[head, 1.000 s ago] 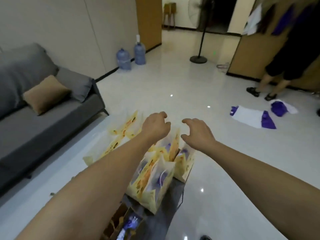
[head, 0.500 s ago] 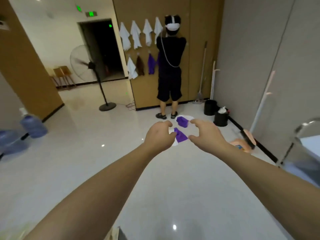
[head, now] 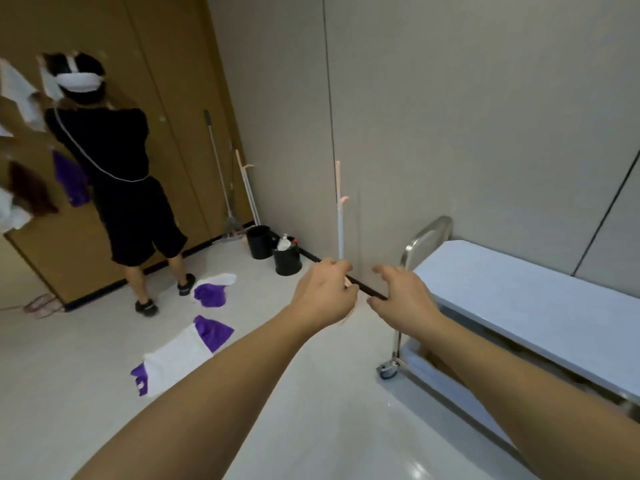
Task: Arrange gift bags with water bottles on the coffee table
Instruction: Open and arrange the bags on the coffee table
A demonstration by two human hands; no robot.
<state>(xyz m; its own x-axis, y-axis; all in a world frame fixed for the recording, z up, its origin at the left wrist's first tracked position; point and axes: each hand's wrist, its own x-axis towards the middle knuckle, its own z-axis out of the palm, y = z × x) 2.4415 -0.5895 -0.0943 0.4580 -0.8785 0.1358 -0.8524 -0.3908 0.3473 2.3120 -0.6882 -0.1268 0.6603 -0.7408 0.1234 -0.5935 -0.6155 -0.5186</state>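
Observation:
No gift bag, water bottle or coffee table shows in the head view. Both my arms reach forward at chest height. My left hand hangs in the air with loosely curled fingers and holds nothing. A little to its right, my right hand is held palm down with relaxed fingers, also holding nothing. The two hands are a short gap apart, in front of the grey wall's baseboard.
A steel cart on castors with a white top stands at the right against the wall. A person in black stands at the wooden cabinet. Purple and white cloths lie on the floor. Two black bins and mops stand in the corner.
The view has swung right, away from the gift bags on the table, past the person at the cabinet, to the wall and the steel cart. My hands keep the same pose, holding nothing.

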